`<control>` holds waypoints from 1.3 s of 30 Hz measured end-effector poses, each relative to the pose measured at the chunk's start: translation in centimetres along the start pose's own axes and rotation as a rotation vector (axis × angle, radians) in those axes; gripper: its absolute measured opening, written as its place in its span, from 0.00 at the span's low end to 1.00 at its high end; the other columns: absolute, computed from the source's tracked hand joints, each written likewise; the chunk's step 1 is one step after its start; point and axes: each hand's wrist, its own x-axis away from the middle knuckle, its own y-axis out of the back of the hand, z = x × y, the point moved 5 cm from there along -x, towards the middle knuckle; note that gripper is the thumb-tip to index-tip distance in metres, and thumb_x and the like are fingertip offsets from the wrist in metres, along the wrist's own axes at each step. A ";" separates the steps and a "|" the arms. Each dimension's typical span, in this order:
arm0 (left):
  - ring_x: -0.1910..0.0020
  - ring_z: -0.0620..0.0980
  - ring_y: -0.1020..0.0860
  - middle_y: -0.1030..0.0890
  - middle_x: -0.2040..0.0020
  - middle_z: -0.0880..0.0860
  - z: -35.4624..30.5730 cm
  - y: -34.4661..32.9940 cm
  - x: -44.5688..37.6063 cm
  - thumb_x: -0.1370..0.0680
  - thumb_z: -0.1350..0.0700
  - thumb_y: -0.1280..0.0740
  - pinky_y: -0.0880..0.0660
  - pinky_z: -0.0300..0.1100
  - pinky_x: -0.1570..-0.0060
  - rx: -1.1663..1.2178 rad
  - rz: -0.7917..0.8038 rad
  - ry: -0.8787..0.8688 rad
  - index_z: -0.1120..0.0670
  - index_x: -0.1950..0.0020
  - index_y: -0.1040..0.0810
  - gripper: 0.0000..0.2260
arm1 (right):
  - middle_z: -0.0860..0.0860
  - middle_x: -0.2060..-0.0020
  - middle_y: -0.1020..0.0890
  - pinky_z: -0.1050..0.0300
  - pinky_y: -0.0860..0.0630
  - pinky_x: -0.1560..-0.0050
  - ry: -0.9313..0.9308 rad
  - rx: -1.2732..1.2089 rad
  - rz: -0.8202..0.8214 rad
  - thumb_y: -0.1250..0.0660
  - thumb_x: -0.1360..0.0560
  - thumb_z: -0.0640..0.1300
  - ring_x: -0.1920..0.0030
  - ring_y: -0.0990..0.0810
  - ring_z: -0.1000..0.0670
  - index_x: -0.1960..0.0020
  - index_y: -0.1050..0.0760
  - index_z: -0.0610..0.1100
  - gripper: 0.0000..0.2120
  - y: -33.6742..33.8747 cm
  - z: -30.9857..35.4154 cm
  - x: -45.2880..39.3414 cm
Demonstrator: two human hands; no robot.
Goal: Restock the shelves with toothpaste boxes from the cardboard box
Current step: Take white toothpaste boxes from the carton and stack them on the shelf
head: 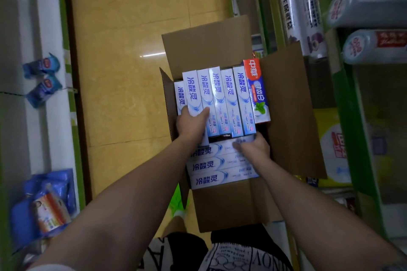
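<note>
Toothpaste cartons, slim white-and-blue cardboard boxes (217,99), stand packed on end in the open brown cardboard box (286,116) on the aisle floor, with more lying flat in a near row (211,165); they look light, stiff and a little glossy, best pinched across the narrow sides near one end. The left hand (191,124) has its grip wrapped around the lower end of one upright carton, thumb on its face. The right hand (253,146) curls its fingers over the end of a flat one.

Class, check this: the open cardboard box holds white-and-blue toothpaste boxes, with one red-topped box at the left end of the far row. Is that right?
Not quite. In the head view the red-topped box stands at the right end of the far row, not the left. The rest holds: the open cardboard box holds white-and-blue toothpaste boxes.
</note>
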 end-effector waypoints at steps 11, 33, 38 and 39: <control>0.48 0.55 0.19 0.20 0.44 0.55 -2.3 1.7 3.0 0.29 0.48 0.25 0.18 0.54 0.49 -0.198 -0.153 -0.154 0.55 0.39 0.24 0.22 | 0.52 0.44 0.22 0.44 0.23 0.41 0.190 0.168 -0.028 0.24 0.53 0.69 0.42 0.23 0.47 0.32 0.33 0.60 0.51 1.8 0.0 3.2; 0.49 0.56 0.18 0.18 0.44 0.56 -1.5 5.6 9.6 0.21 0.46 0.33 0.20 0.51 0.47 -0.014 -0.047 -0.044 0.57 0.38 0.25 0.18 | 0.45 0.45 0.22 0.50 0.28 0.46 0.866 1.327 -0.104 0.33 0.27 0.42 0.44 0.25 0.44 0.42 0.27 0.46 0.13 -0.4 5.5 13.0; 0.50 0.56 0.17 0.18 0.44 0.55 -2.5 6.2 10.7 0.27 0.50 0.26 0.18 0.52 0.49 -0.095 0.023 -0.080 0.56 0.38 0.25 0.21 | 0.46 0.47 0.20 0.52 0.25 0.49 0.858 1.252 -0.080 0.31 0.29 0.43 0.47 0.22 0.45 0.47 0.25 0.47 0.11 0.3 6.1 14.7; 0.51 0.56 0.17 0.17 0.45 0.55 -2.8 6.3 10.9 0.27 0.51 0.26 0.18 0.50 0.50 -0.120 0.053 -0.096 0.56 0.38 0.24 0.20 | 0.47 0.48 0.20 0.53 0.25 0.50 0.847 1.238 -0.086 0.31 0.29 0.44 0.48 0.21 0.45 0.48 0.25 0.46 0.10 0.5 6.3 15.1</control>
